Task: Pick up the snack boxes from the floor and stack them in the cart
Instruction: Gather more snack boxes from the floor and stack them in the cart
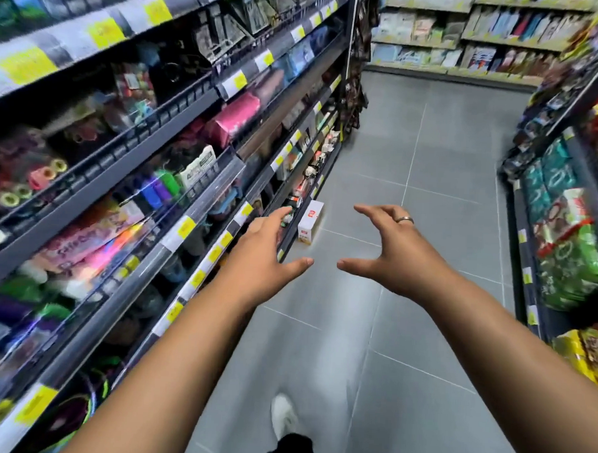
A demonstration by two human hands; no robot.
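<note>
Ahead, left hand grip spread wide, right hand likewise, both empty, snack box beyond, untouched.

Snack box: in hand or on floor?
On the floor: the snack box sits on tiles by the shelf base; left hand and right hand hold nothing.

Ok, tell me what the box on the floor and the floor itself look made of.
Snack box: likely printed cardboard, matte white with sharp folded edges. Floor: probably ceramic or stone tile, grey with thin pale grout lines.
</note>
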